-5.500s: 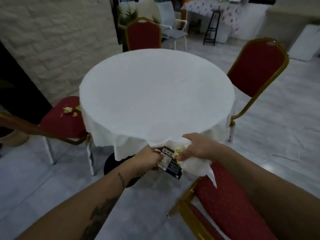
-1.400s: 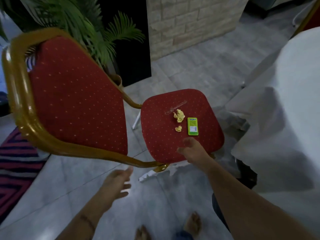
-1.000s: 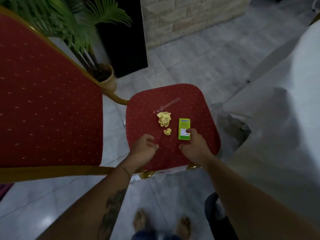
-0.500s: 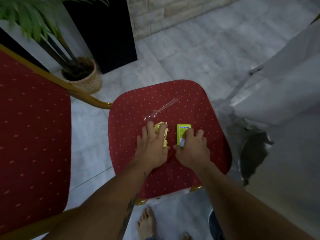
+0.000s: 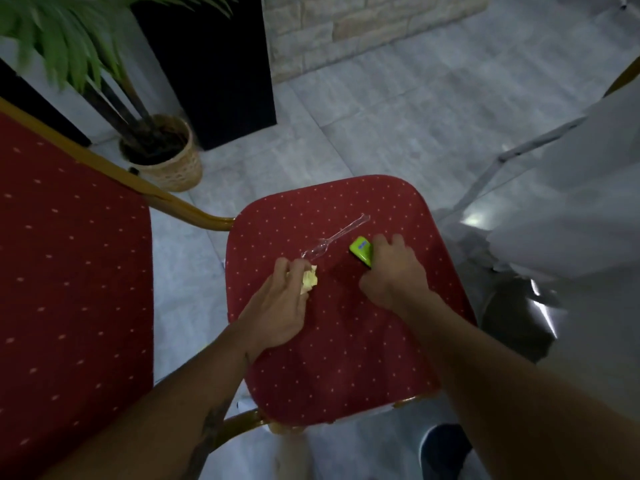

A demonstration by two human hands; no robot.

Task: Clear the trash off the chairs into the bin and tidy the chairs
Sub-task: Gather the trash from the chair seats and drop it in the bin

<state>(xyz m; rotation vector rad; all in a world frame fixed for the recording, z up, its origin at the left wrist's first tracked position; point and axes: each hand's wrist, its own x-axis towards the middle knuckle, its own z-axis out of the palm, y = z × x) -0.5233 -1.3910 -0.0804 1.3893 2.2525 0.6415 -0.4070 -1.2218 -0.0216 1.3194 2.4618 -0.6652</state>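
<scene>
I look down on a red dotted chair seat (image 5: 346, 358) with a gold frame. My left hand (image 5: 277, 306) is closed around crumpled yellow paper (image 5: 309, 279) in the middle of the seat. My right hand (image 5: 391, 271) grips a small green packet (image 5: 359, 249), tilted up on its edge off the cushion. A clear plastic fork (image 5: 334, 239) lies loose on the seat just beyond both hands, its prongs near my left fingers. The smaller yellow scrap is not visible.
The red chair back (image 5: 69, 289) fills the left side. A potted palm in a wicker basket (image 5: 169, 161) stands behind on the grey floor. The white tablecloth (image 5: 571, 202) hangs at the right, with a dark bag-like shape (image 5: 512, 320) beneath it.
Both hands, which lay flat over the trash half a second ago, have closed: the left has gathered the yellow paper, the right has tipped the green packet up off the seat.
</scene>
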